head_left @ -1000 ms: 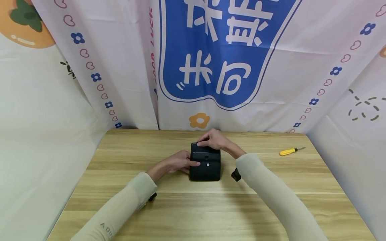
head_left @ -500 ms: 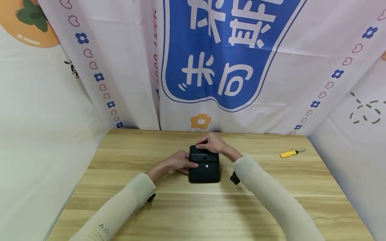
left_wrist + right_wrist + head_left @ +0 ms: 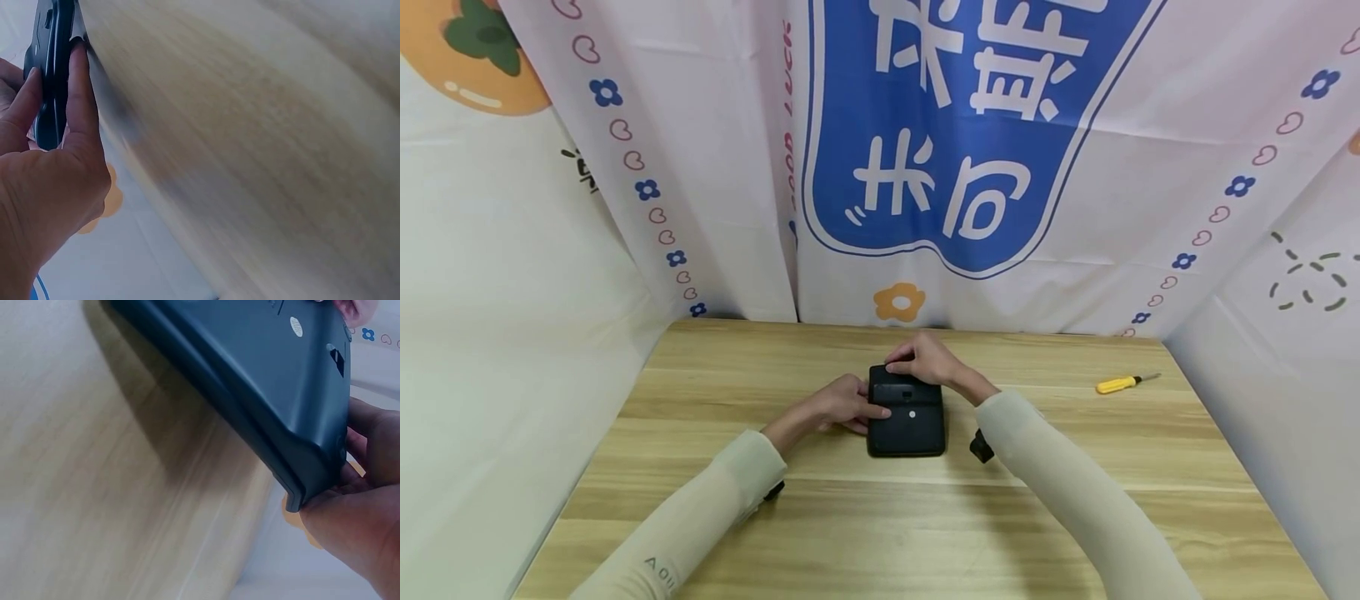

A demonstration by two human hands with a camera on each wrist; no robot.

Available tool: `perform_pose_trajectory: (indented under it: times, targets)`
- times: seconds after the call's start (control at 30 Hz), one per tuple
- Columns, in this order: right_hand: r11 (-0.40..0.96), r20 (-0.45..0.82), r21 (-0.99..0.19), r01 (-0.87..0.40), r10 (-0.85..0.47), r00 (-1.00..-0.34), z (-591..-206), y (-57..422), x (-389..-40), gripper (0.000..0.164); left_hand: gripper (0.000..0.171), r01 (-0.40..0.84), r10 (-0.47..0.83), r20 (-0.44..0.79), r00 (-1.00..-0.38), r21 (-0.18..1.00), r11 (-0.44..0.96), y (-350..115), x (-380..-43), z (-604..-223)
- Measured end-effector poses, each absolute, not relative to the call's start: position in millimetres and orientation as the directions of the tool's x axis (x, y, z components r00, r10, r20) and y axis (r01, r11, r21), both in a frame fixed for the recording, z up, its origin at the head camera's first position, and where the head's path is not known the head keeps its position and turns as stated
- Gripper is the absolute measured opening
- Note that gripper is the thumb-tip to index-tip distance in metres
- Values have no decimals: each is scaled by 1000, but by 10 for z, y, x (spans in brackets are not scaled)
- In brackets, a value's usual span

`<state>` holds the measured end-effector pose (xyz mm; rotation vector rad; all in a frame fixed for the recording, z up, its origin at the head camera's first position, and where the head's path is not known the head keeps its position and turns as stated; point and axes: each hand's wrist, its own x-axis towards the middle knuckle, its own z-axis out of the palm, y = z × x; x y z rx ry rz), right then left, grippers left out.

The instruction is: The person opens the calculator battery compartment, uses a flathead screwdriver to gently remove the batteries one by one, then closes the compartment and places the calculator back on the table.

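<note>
A black calculator-shaped device [image 3: 907, 433] is held between both hands, its back facing up, with a small white oval sticker and a dark slot. In the head view my left hand [image 3: 844, 402] grips its left side, thumb on top. The left wrist view has the fingers of that left hand [image 3: 59, 162] underneath the device [image 3: 55, 75]. My right hand [image 3: 928, 358] pinches the far edge near its left end. Seen from the right wrist, the device [image 3: 262, 369] stands off the tabletop, a shadow below it; the right hand [image 3: 369, 494] holds its end.
A yellow-handled screwdriver [image 3: 1117, 384] lies on the right of the wooden table [image 3: 880, 533]. Printed cloth [image 3: 722, 167] hangs behind the table's back edge, with white cloth walls on both sides.
The device and both hands have shifted slightly left and toward me. Both grips look the same. The head view has turned a little; the screwdriver has stayed in place.
</note>
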<state>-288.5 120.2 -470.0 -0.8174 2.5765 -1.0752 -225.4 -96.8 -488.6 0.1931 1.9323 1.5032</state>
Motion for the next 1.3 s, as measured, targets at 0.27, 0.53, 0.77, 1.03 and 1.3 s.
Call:
perform_pose_trajectory:
  times: [0.27, 0.53, 0.77, 1.03, 1.3]
  targets:
    - [577, -1, -718, -389, -560, -829, -4761, 1211, -2880, 16, 19, -255, 455, -419, -785, 890, 379, -970, -2259, -4907]
    - [574, 12, -728, -376, -538, -843, -4825, 1209, -2903, 14, 18, -199, 405, -403, -820, 866, 459, -970, -2269, -4896]
    - [577, -11, -746, -334, -511, -859, -4883, 1215, -2902, 13, 22, -168, 365, -396, -842, 837, 520, -968, -2258, -4900]
    - [593, -24, -742, -313, -490, -871, -4932, 1218, -2897, 13, 24, -113, 356, -358, -863, 823, 556, -953, -2235, -4899]
    - [598, -29, -744, -297, -474, -880, -4935, 1218, -2896, 11, 34, -51, 316, -326, -891, 763, 644, -932, -2236, -4896]
